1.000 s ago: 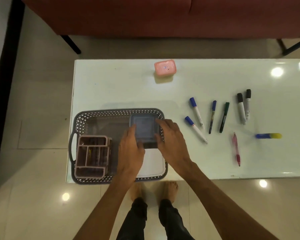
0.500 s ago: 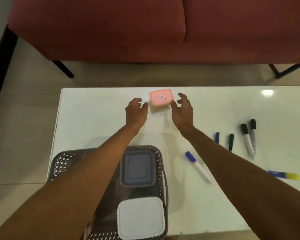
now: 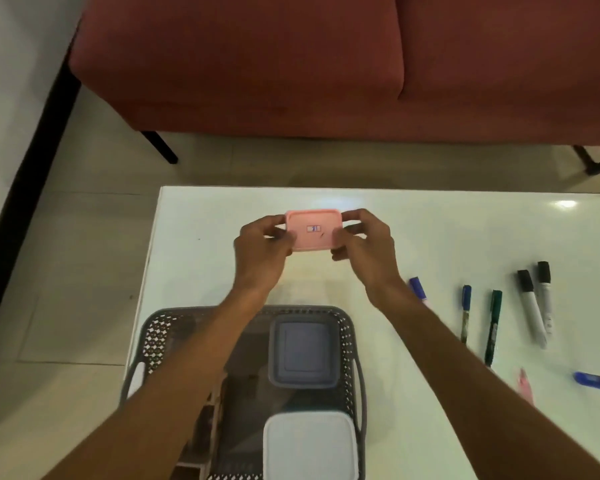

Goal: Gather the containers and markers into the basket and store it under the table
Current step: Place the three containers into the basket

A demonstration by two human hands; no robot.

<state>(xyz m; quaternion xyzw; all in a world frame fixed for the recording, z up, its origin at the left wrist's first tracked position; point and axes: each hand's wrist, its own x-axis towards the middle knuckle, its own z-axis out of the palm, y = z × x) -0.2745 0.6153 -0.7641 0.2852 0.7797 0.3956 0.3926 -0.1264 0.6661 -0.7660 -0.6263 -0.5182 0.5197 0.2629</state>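
1. Grey perforated plastic basket (image 3: 160,336): stands at the near left of the glossy white table (image 3: 201,271). Its left side is largely covered by the person's left forearm; a pale compartmented item shows beneath that arm, too hidden to identify.
2. Inside the basket: a grey-blue square lidded container (image 3: 303,355) sits at the far right corner, and a white square lidded container (image 3: 310,445) lies just near of it, against the right wall.
3. Left hand (image 3: 260,251): fingers curled, clamped on the left short edge of the pink rectangular lidded container (image 3: 314,230).
4. Pink container: held between both hands over the far middle of the table, beyond the basket, lid facing up with a small label at its centre. Whether it is lifted or touching the table cannot be told.
5. Right hand (image 3: 364,247): fingers curled, pinching the container's right short edge.
6. Right of the arms, loose on the table: a blue-capped marker (image 3: 417,288) partly behind the right forearm, a slim blue-capped pen (image 3: 465,313), a dark green marker (image 3: 493,327), and two black-capped white markers (image 3: 536,303) side by side.
7. Near right: a pink pen (image 3: 525,386), blurred, and a blue marker (image 3: 596,382) cut by the frame edge.
8. Far side: a red upholstered sofa (image 3: 239,64) on dark legs.
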